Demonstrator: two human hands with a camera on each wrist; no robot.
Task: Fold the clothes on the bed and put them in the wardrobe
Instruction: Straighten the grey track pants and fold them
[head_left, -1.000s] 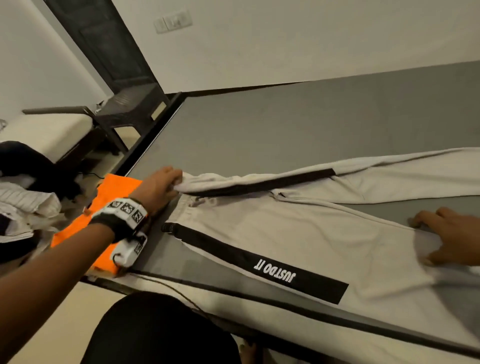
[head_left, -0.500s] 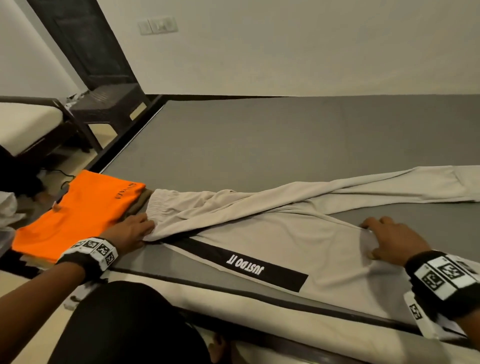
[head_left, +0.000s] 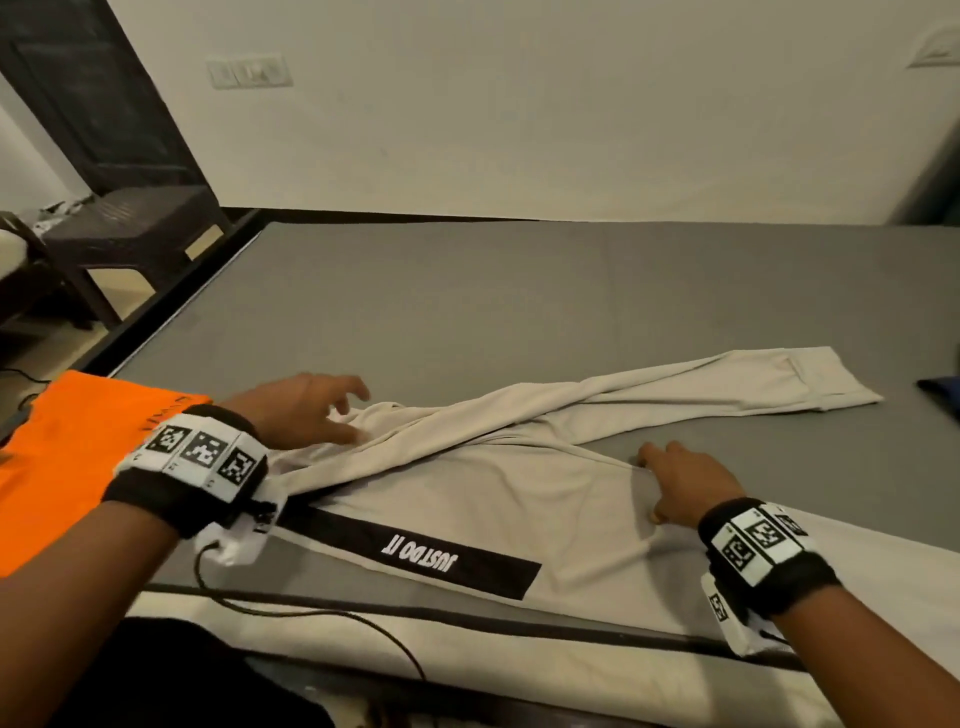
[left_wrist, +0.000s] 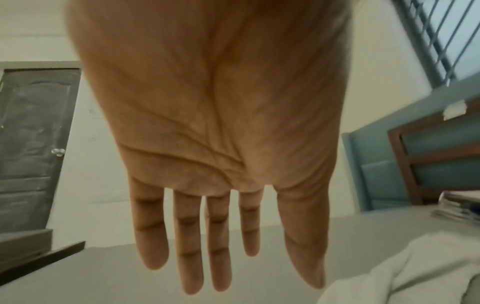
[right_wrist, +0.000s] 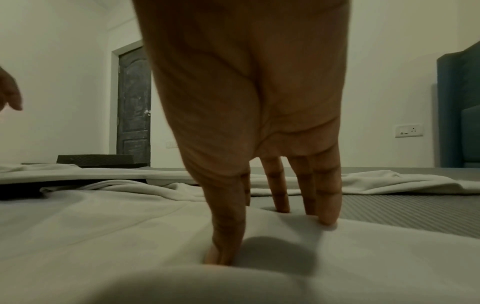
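Observation:
Beige track pants (head_left: 519, 493) with a black "JUST DO IT" stripe (head_left: 421, 553) lie across the grey bed (head_left: 467, 312). One leg is folded over the other and ends at a cuff (head_left: 810, 379) on the right. My left hand (head_left: 332, 415) hovers open just above the waistband, fingers straight (left_wrist: 187, 246) and holding nothing. My right hand (head_left: 670, 478) presses flat on the lower leg near the crotch seam, fingertips (right_wrist: 327, 218) and thumb pushing into the cloth (right_wrist: 130, 226).
A folded orange garment (head_left: 62, 457) lies at the bed's left edge beside my left wrist. A dark chair (head_left: 130, 228) and a dark door (head_left: 88, 88) stand at the far left. A dark blue item (head_left: 943, 395) shows at the right edge. The bed's far half is bare.
My left hand let go of the waistband, lifted and opened above it. The upper leg now lies fully over the lower one. My right hand stays pressed on the pants.

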